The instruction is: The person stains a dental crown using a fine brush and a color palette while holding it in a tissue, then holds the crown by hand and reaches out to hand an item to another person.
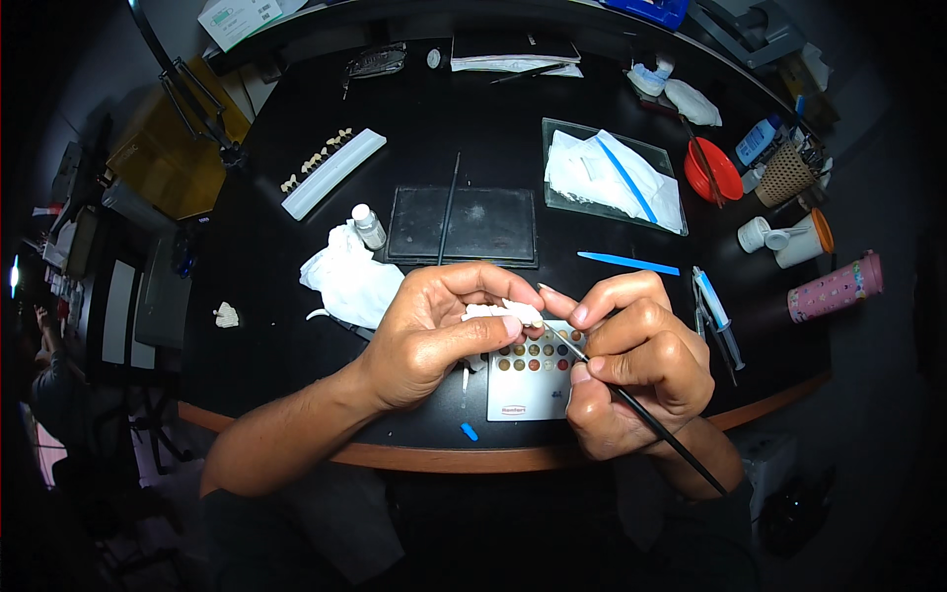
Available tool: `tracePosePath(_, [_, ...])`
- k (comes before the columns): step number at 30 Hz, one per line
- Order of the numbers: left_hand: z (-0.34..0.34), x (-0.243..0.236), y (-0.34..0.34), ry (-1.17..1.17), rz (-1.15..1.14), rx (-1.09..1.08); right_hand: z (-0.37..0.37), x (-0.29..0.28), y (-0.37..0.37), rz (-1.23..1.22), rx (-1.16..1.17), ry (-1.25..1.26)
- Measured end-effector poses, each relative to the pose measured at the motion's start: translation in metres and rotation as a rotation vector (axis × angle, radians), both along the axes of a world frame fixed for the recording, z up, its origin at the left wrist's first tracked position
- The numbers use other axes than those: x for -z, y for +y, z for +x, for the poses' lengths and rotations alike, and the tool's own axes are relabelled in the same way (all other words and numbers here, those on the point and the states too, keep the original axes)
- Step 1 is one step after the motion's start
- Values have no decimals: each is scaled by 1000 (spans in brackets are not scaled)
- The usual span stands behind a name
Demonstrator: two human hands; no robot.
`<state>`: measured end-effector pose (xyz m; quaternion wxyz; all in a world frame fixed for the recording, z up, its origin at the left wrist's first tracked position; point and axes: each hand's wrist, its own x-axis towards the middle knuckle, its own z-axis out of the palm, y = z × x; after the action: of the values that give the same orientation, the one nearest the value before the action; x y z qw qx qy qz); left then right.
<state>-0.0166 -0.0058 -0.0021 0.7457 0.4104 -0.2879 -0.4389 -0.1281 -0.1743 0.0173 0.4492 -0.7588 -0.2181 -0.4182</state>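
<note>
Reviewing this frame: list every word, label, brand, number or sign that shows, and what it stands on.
I place print without copying it:
White palette: red label, lower left; dark blue mark, lower right.
White box, top left: green print, partly blurred.
Blue bottle: label too small to read.
Brush in the right hand: none legible.

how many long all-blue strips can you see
2: one blue strip lies on the white tissue over the glass plate, another on the black desk, just beyond the right hand. More could be hidden behind that hand.
</note>
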Motion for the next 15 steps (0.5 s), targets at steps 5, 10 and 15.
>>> tracePosePath(5, [0,0,0,3,1,3,1,1,0,0,-4,-4])
tracePosePath(10, [0,0,0,0,10,1,0,0,0,-4,4,0])
tracePosePath(15, [1,2,1,-10,22,1,0,0,0,-1,3,5])
